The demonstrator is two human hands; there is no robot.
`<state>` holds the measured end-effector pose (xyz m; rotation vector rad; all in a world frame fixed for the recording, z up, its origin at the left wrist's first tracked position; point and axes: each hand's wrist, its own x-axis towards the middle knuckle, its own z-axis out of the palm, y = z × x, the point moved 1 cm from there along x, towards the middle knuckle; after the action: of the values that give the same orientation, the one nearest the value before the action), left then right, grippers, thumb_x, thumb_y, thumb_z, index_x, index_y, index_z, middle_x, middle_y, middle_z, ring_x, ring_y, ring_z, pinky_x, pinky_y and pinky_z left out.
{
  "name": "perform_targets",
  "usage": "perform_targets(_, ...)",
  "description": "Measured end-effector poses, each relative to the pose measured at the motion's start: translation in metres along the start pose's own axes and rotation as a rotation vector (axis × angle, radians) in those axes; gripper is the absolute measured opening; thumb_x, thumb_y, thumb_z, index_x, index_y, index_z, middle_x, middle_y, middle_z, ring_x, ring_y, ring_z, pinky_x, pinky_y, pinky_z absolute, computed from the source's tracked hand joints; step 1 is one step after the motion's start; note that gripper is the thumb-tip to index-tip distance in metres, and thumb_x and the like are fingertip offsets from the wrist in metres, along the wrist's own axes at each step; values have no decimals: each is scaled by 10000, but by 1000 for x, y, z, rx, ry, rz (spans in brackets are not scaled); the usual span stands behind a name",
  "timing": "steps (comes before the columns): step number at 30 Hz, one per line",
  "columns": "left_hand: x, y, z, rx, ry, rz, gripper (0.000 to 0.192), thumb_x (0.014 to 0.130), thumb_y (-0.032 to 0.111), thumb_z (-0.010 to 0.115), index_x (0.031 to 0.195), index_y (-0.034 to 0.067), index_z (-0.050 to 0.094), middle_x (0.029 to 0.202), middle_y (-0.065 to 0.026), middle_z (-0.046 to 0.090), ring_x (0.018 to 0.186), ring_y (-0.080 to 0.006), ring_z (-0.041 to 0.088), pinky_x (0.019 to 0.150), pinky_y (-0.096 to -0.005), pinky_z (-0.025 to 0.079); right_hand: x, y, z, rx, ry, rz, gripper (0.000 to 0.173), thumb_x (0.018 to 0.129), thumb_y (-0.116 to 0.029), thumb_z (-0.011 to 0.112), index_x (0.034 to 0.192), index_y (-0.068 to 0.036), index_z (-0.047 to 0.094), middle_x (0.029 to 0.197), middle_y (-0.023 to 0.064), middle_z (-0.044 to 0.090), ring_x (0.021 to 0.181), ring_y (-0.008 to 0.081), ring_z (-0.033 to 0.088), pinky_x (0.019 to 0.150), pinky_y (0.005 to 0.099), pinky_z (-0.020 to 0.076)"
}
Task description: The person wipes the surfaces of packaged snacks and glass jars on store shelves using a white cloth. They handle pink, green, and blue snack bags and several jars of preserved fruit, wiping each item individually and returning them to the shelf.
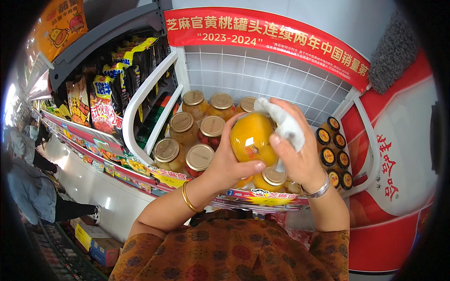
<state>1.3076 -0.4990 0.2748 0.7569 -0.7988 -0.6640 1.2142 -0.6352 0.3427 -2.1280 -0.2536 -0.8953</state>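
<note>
My left hand grips a glass jar of yellow fruit, held above the shelf with its smooth glass side or base towards me. In my right hand is a white cloth, pressed against the jar's right side. Beneath and around the hands stand several more fruit jars with gold metal lids, among them a jar of red fruit and a pale fruit jar. Partly hidden under my right hand is another gold-lidded jar. The held jar's lid cannot be seen.
Smaller jars with black lids stand at the shelf's right end. A white wire grid backs the display, and a curved white rail borders its left side. Bagged noodles fill the left shelving. Two people are in the aisle at far left.
</note>
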Motion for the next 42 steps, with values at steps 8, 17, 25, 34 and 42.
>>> perform_targets(8,-18,-2,-7,-502,-208,-299,772,871,628,596,1455,178,368,1395,-49,511,1227,-226,558,930,-393,537,0,3,0,-188,-43,-430,564,846,-318,715,1263,38,581,1354,258,530,1230,398,547,1004,438,460)
perform_targets(17,-11,4,9,-382,22,-24,778,834,442,760,1401,75,374,1352,-91,521,1213,-211,549,1021,-400,472,-23,1,31,-326,240,-433,567,854,-261,690,1313,37,540,1371,281,514,1299,414,497,1079,524,366)
perform_targets(25,-9,-6,-20,677,-8,273,1078,629,239,924,1453,38,258,1434,-165,374,1315,-278,439,1096,-416,368,6,-42,21,-635,-99,-321,563,739,-290,728,1198,17,615,1218,180,625,1149,406,578,959,485,467)
perform_targets(34,-10,0,-11,703,-10,184,846,714,362,814,1358,73,348,1327,-115,431,1234,-246,433,1036,-369,367,11,-54,39,-625,-69,-438,407,728,-216,670,1101,-52,662,1088,96,661,1059,309,608,972,449,435)
perform_targets(42,-28,26,18,-357,155,-326,752,822,618,605,1333,99,418,1287,-75,497,1166,-199,509,1011,-309,423,-48,-4,59,-542,249,-630,361,810,-257,649,1161,-184,690,1290,-6,628,1249,257,521,1116,510,276)
